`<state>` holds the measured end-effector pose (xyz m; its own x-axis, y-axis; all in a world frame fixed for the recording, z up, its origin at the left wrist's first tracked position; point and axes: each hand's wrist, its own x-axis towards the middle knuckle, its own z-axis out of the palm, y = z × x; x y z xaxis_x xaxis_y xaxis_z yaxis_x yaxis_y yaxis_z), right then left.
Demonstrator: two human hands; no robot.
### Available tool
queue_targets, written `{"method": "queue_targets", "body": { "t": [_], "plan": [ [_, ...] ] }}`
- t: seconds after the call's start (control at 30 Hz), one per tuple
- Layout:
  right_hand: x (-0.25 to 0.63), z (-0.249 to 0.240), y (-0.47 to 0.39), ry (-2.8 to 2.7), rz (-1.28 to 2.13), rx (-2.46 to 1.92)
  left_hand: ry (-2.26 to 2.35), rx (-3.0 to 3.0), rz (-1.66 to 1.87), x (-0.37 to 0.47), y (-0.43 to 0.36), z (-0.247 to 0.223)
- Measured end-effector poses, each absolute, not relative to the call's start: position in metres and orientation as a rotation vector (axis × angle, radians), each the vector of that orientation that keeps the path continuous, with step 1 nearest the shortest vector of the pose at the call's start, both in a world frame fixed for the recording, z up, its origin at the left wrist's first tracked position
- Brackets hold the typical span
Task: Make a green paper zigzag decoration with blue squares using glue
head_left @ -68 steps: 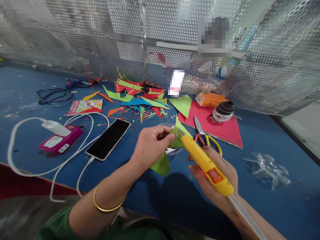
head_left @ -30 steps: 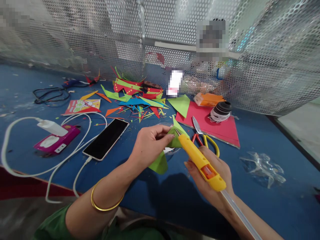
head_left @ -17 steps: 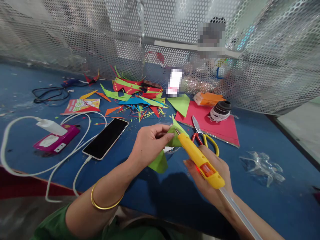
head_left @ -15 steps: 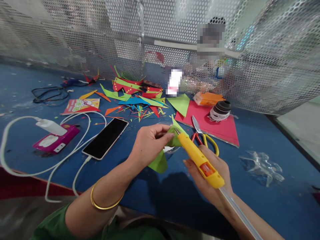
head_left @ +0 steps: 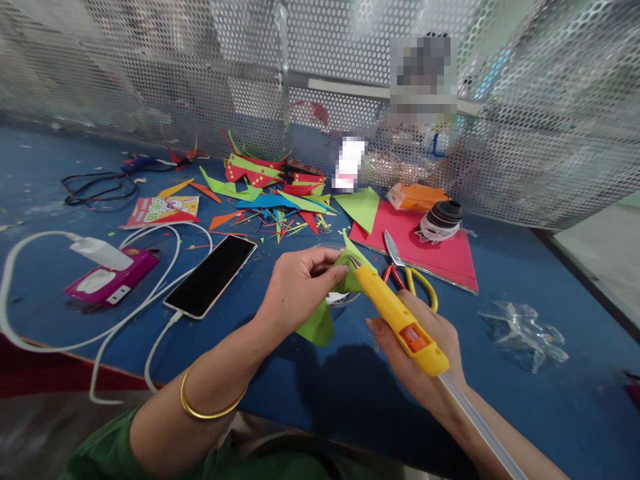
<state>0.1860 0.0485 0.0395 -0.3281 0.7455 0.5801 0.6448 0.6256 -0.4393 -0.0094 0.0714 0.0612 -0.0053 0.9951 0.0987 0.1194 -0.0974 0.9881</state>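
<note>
My left hand pinches a piece of green paper between thumb and fingers above the blue table. My right hand is wrapped round a yellow hot glue gun with a clear glue stick sticking out of its back end. The gun's metal nozzle meets the green paper near my left fingertips; whether glue is flowing is too small to tell. Below the paper, a clear round dish is partly hidden by my hand. Scissors with red and yellow handles lie just beyond the gun.
Coloured paper scraps lie heaped at the back. A phone on a white cable and a purple power strip are at left. Red sheets hold a black-topped spool. Clear plastic lies right. Perforated mesh stands behind.
</note>
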Motion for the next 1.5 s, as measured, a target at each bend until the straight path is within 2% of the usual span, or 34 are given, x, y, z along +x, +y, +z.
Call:
{"method": "queue_targets", "body": {
  "t": [1.5],
  "plan": [
    [0.1855,0.0405,0.0492,-2.058,0.092,-1.091,1.266,1.355,1.221,-0.0090,0.0716,0.0601]
  ]
}}
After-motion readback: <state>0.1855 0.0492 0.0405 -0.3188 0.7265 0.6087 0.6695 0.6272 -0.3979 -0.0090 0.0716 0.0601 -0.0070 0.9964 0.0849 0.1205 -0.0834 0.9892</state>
